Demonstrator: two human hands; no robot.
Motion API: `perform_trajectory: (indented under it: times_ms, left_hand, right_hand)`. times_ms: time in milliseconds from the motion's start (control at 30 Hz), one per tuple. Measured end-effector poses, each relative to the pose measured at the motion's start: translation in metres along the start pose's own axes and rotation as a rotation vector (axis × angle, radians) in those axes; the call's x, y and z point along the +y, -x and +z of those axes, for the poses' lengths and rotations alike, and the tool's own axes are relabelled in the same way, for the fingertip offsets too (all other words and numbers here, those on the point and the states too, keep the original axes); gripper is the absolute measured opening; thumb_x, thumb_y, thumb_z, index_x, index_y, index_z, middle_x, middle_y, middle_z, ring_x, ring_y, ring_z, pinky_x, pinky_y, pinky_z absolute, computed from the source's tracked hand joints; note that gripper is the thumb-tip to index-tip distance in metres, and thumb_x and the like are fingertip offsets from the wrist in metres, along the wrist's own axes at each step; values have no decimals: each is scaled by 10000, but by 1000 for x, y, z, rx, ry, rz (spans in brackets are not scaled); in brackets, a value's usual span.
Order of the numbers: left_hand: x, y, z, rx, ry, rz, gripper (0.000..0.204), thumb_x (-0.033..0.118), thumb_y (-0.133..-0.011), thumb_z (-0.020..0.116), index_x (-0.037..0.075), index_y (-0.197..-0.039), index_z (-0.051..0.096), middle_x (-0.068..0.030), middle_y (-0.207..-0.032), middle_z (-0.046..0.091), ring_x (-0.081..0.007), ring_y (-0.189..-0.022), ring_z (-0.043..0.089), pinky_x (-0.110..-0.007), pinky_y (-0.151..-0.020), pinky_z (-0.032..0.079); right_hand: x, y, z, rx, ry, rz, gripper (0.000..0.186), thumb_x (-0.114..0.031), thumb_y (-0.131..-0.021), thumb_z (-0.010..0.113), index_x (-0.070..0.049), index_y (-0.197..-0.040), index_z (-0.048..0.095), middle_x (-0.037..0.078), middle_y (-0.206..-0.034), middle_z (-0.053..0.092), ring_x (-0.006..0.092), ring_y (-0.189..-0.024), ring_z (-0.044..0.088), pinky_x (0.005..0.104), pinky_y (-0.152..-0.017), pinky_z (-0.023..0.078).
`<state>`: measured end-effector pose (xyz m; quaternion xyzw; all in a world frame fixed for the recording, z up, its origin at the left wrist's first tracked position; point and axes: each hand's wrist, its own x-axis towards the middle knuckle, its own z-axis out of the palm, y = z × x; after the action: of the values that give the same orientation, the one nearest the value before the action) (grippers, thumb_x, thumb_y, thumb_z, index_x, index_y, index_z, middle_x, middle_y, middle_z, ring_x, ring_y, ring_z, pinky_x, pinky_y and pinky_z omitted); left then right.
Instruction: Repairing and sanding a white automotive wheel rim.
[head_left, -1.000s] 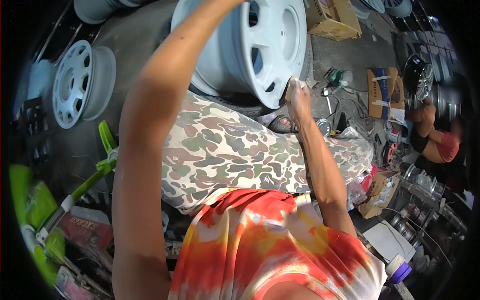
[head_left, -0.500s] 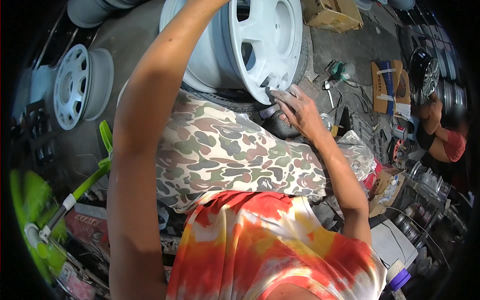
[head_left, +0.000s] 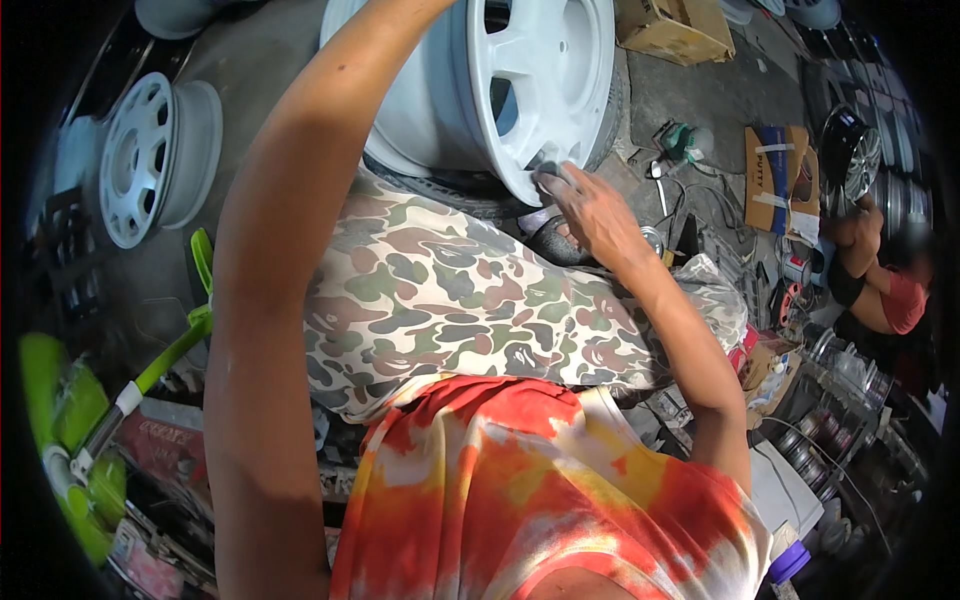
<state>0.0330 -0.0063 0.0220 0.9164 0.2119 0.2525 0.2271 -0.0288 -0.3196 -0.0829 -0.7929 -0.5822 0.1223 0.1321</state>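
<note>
The right hand (head_left: 598, 215), fingers bent close together, touches the lower edge of a pale blue-grey, spoked metal wheel (head_left: 545, 65) just ahead of it; whether it grips anything is hard to tell. The left hand is out of view, its hold unseen. Uneven pressure from the right hand could rock the wheel on the black rubber tyre (head_left: 450, 197) beneath.

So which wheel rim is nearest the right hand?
The pale rim at top centre: the right hand is at its lower edge. Others, like the dark rim at right, are farther off.
</note>
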Motion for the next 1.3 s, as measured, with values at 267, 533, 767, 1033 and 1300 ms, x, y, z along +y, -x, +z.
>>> perform_trajectory:
  times_ms: [267,533,767,1033,1300]
  left_hand:
    - [3,-2,-2,-19,4,4,375,87,-835,646,-15,-1182,546,-280,-1083,696,-466,-1085,653,-536,-951,499]
    - [-1,-6,4,-20,21,-13,385,112,-845,659,-4,-1194,546,-275,-1104,691,-456,-1099,651,-537,-957,499]
    - [3,1,2,37,31,23,377,133,-854,668,-3,-1185,548,-275,-1108,693,-452,-1097,654,-532,-958,501]
    - [3,1,3,27,34,51,374,140,-848,682,-10,-1167,555,-283,-1093,694,-459,-1080,658,-538,-943,506]
    - [-5,-6,10,38,-2,28,357,127,-848,665,-8,-1156,544,-296,-1080,686,-474,-1082,650,-542,-941,503]
  right_hand:
    - [8,-8,12,-26,111,-33,509,-16,-864,604,-57,-1370,565,175,-1316,581,364,-1121,630,438,-987,513]
    - [5,-1,20,67,77,-2,603,-16,-849,629,-80,-1441,530,164,-1290,588,361,-1069,629,435,-957,518]
    - [7,0,22,105,48,10,683,10,-802,660,-96,-1461,516,158,-1236,588,359,-1048,625,440,-935,519]
    - [1,-1,26,214,-6,47,646,66,-778,653,-72,-1400,547,163,-1097,591,372,-955,630,453,-838,527]
    - [-1,2,36,237,-69,112,564,51,-800,645,-54,-1348,560,181,-1082,584,388,-907,630,472,-792,525]
